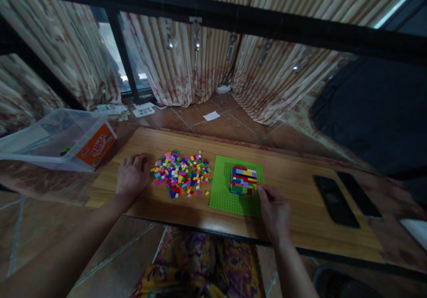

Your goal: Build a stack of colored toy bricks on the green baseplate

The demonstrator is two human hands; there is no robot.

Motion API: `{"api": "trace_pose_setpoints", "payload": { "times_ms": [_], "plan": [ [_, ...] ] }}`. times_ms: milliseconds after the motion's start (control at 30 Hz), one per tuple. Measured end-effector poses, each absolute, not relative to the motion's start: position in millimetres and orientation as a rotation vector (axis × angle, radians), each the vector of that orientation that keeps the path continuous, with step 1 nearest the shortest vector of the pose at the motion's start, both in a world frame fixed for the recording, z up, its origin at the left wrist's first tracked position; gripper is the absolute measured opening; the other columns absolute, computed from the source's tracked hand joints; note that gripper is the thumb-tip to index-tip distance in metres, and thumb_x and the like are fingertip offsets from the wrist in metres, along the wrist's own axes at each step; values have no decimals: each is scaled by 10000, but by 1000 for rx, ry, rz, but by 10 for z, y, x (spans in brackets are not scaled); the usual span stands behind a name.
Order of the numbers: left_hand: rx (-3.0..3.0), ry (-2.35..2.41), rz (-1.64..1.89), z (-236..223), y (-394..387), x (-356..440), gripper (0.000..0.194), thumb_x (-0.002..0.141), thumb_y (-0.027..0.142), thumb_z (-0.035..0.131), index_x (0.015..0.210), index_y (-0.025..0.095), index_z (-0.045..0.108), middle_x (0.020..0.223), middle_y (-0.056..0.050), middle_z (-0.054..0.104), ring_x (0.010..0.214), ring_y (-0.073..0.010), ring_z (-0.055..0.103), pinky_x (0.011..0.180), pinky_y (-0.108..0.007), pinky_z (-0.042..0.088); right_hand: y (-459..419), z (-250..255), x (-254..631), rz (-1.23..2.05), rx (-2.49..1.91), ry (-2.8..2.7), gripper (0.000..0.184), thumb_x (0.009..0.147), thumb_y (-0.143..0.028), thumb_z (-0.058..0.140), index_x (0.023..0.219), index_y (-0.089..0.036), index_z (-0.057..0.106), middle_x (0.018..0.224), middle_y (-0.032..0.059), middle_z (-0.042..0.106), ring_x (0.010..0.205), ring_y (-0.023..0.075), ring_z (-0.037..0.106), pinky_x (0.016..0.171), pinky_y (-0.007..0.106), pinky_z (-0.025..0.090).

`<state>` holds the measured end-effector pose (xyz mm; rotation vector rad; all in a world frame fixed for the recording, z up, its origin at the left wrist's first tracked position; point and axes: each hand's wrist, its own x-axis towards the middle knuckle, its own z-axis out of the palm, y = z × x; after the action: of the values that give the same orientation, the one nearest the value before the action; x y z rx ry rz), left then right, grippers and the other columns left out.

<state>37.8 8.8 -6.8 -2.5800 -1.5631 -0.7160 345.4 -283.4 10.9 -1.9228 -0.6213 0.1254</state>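
Observation:
A green studded baseplate [220,195] lies on the wooden table. On it stands a small block structure [244,180] built of many-coloured toy bricks in rows, with dark gaps between some rows. My right hand [275,209] reaches in from the right, thumb and forefinger pinched at a yellow toy brick [255,186] on the structure's right edge. Left of the baseplate spreads a pile of loose toy bricks [182,173] in mixed colours. Beside the pile's left side, my left hand [132,174] rests palm down on the table, its fingers loosely bent and nothing visible in them.
A clear plastic bin [56,138] with an orange label stands left of the table [296,187]. Two dark phone-like slabs [336,200] lie at the right. Beyond the table are a tiled floor, papers [144,111] and striped curtains [193,66]. A dark bar crosses above.

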Motion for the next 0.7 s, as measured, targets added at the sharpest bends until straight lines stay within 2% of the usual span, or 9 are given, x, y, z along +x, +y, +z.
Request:
{"api": "trace_pose_setpoints", "payload": {
  "times_ms": [133, 400, 700],
  "plan": [
    [-2598, -1554, -719, -75, 89, 376, 366, 867, 322, 403, 1113, 157, 619, 1152, -154, 633, 1062, -320, 564, 948, -473, 438, -2782, 76, 3476, 241, -1778, -424, 321, 698, -453, 716, 823, -158, 744, 827, 70, 748, 768, 204, 673, 733, 336, 529],
    [-2599, -1574, -713, -65, 87, 376, 336, 859, 315, 424, 1095, 181, 624, 1143, -135, 640, 1074, -309, 564, 953, -476, 440, -2712, 156, 3650, 507, -1625, -218, 320, 461, -345, 856, 709, -176, 745, 676, 38, 718, 562, 152, 621, 489, 252, 481],
    [-2605, -1556, -715, -55, 82, 382, 362, 862, 321, 400, 1101, 157, 618, 1140, -150, 635, 1072, -309, 567, 966, -451, 431, -2722, 166, 3696, 613, -1603, -211, 359, 437, -372, 885, 687, -166, 731, 686, 32, 714, 598, 156, 639, 567, 290, 542]
  ]
}}
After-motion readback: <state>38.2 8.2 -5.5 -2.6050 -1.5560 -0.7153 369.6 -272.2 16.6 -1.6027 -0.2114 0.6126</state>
